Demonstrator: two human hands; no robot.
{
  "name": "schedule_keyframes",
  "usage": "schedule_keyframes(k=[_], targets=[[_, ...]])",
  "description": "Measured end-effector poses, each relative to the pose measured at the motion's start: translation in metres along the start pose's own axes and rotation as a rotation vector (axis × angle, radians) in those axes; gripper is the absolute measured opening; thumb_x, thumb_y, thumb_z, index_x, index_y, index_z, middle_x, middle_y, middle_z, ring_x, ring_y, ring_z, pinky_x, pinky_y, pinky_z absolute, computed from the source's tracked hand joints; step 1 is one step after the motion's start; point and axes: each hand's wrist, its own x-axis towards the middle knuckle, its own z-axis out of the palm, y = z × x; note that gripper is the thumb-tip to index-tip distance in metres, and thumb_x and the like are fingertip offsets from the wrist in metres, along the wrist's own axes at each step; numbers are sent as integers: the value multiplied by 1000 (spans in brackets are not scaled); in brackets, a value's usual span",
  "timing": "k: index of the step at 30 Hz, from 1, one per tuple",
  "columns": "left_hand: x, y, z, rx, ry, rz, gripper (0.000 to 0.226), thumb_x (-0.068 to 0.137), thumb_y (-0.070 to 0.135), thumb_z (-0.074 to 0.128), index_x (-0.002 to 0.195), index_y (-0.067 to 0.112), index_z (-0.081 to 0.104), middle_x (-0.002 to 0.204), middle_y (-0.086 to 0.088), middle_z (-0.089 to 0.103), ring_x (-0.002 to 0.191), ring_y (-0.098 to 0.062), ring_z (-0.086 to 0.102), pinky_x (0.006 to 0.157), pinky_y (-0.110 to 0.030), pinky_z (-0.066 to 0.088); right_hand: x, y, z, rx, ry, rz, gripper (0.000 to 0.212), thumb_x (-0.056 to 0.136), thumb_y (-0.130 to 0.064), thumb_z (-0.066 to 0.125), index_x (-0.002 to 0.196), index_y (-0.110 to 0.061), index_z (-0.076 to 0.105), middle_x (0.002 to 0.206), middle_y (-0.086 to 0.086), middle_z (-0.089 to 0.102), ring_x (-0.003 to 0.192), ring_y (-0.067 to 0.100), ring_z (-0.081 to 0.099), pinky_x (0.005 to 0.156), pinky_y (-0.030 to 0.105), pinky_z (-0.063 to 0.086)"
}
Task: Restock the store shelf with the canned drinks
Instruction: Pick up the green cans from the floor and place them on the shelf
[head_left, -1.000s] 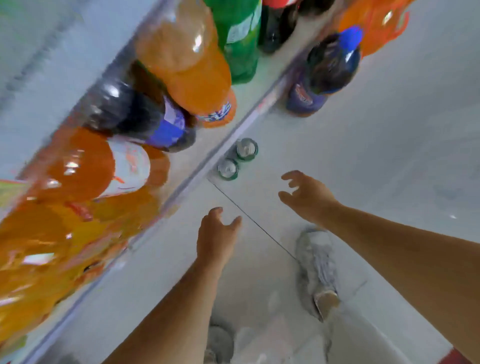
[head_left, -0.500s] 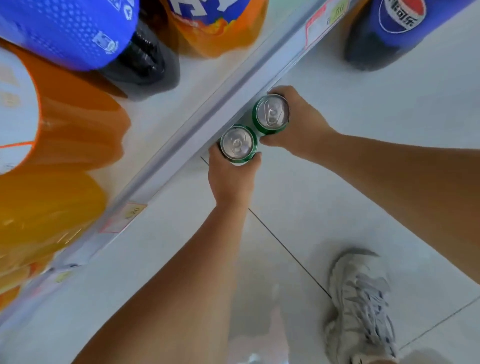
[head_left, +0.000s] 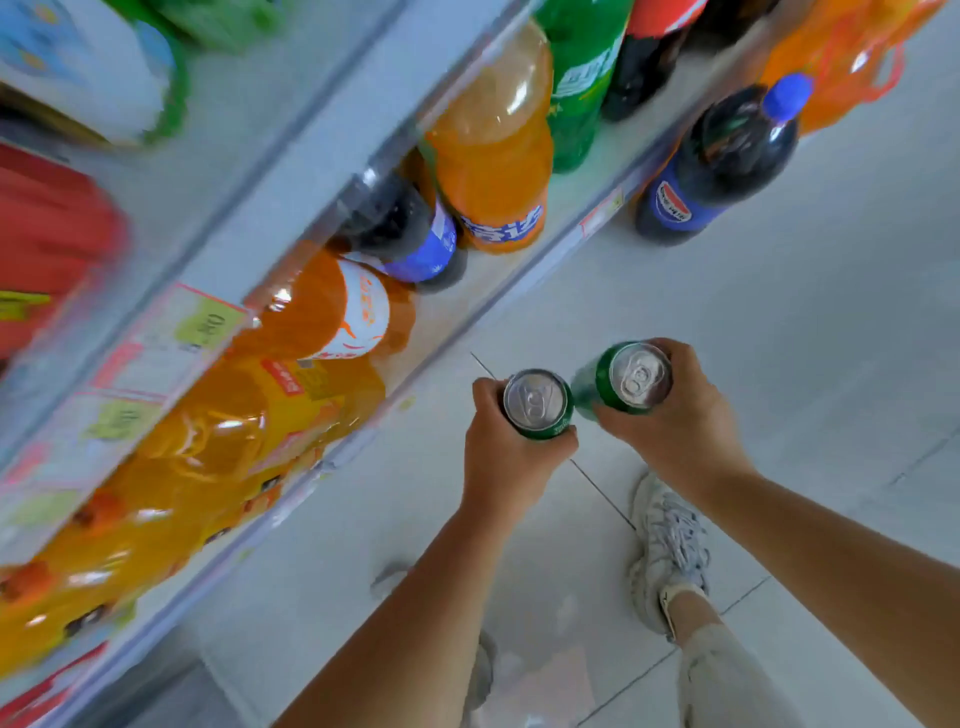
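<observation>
Hands held one green can each: the left hand (head_left: 506, 457) gripped the left can (head_left: 537, 404), the right hand (head_left: 675, 415) the right can (head_left: 631, 378), above the floor (head_left: 779, 338), beside the shelf (head_left: 498, 306) of bottles (head_left: 493, 156).

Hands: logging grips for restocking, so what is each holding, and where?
Left hand holds a green can around its side; right hand likewise another can.
</observation>
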Motion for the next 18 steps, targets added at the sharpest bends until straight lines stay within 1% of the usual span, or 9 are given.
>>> schedule_keyframes(k=[1,3,5,7,8,11,14,15,18], targets=[[-23,16,-16,3,-4,20,57,62,25,87,96,25,40,84,10,63,74,-4,62,59,-20,45,-28,-17,-14,25,0,-11,62,64,-40,85,110,-39,43,91,-20,59,90,13,59,72,25,47],[-67,48,-54,4,-4,51,58,60,25,88,94,27,41,84,10,64,74,-5,63,59,-21,47,-81,-55,-43,74,-11,-39,62,62,-37,85,109,-41,45,95,-16,63,92,14,62,80,34,52],[-113,79,-97,3,-9,82,59,58,27,88,94,31,42,85,12,65,77,-5,64,63,-24,50,-132,-96,-71,129,-16,-61,62,59,-37,84,110,-41,47,96,-16,65,92,11,64,82,37,54],[-159,111,-142,-10,-1,141,60,56,28,88,97,33,44,88,12,66,80,-8,65,68,-35,55,-179,-139,-97,160,-12,-106,65,57,-39,82,111,-41,47,95,-20,64,90,4,63,81,34,53],[-183,128,-165,-13,8,177,61,57,26,89,99,33,45,90,13,66,81,-7,66,70,-37,55,-203,-162,-109,180,-7,-137,66,57,-37,83,112,-40,47,95,-22,63,89,-1,62,79,31,52],[-254,175,-233,-31,55,292,62,61,21,90,105,31,48,97,20,65,85,0,65,74,-32,54,-269,-226,-140,254,-5,-248,67,61,-27,87,113,-34,46,94,-26,61,90,-10,58,76,24,47],[-321,209,-292,-64,105,366,60,63,24,89,107,37,50,99,18,66,90,-2,65,78,-38,55,-333,-285,-164,269,-7,-357,63,61,-30,87,106,-41,45,94,-30,62,90,-13,57,81,28,47],[-342,218,-310,-72,133,401,60,63,25,88,107,40,50,99,18,66,90,-2,64,78,-38,55,-352,-302,-171,288,-15,-397,61,61,-31,86,104,-41,45,96,-33,60,91,-12,57,82,29,48],[-405,243,-361,-98,219,525,63,64,19,88,106,47,49,101,23,65,92,1,62,74,-17,49,-407,-349,-188,337,-37,-534,60,56,-42,83,105,-40,48,99,-28,61,95,-8,58,86,29,48]])
